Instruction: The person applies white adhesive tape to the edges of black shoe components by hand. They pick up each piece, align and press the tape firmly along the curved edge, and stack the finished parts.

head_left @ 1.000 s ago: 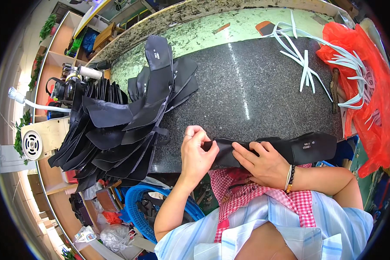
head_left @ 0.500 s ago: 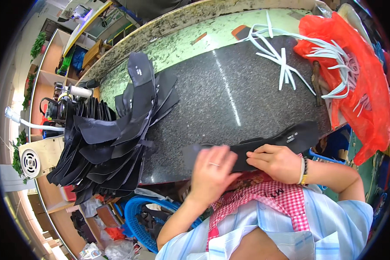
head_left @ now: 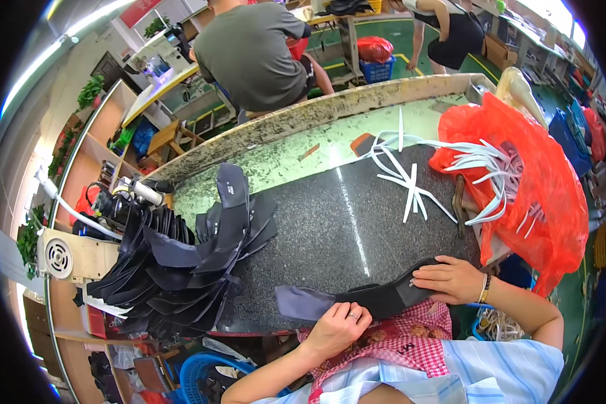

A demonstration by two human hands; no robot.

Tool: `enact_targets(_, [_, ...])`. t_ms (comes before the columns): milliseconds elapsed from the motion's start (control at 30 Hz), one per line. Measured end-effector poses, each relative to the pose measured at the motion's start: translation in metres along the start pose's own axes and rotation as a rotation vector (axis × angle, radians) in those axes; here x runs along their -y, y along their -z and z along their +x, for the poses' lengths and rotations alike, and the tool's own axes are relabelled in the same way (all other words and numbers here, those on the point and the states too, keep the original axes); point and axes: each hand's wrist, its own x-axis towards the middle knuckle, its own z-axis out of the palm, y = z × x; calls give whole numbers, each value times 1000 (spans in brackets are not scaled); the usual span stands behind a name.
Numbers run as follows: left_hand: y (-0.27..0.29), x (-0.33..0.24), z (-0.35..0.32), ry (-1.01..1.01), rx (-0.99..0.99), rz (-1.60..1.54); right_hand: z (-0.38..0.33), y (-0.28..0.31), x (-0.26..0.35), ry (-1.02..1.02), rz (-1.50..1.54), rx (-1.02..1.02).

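Note:
A curved black fabric piece (head_left: 377, 300) lies along the near edge of the dark stone slab, with a greyish end (head_left: 304, 303) showing at its left. At the piece's near edge, my left hand (head_left: 340, 328) has its fingers bent and closed on the material. Toward the right end, my right hand (head_left: 452, 279) rests on top, fingers stretched out and pressed flat over it. To the left is a big heap of similar black pieces (head_left: 175, 276), stacked and fanned out, some with small pale print.
White strips (head_left: 411, 185) lie at the slab's far right, beside a red plastic bag (head_left: 552, 202) full of more strips. A blue basket (head_left: 190, 380) stands below the left front edge. A raised worn rim (head_left: 316, 121) bounds the far side; a seated person (head_left: 252, 57) is beyond.
The view has tilted up, showing people beyond the table. My left hand has gone from lying over the piece to gripping its near edge; my right hand now lies flat near its right end.

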Motion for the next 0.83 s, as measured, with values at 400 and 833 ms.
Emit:
enact_targets(400, [90,11,2,242,-690,212,180,39,16,81,188,-599])
enact_targets(833, [-2,74,-207,1380,-599,-176,409,-38,56,384,113,-245])
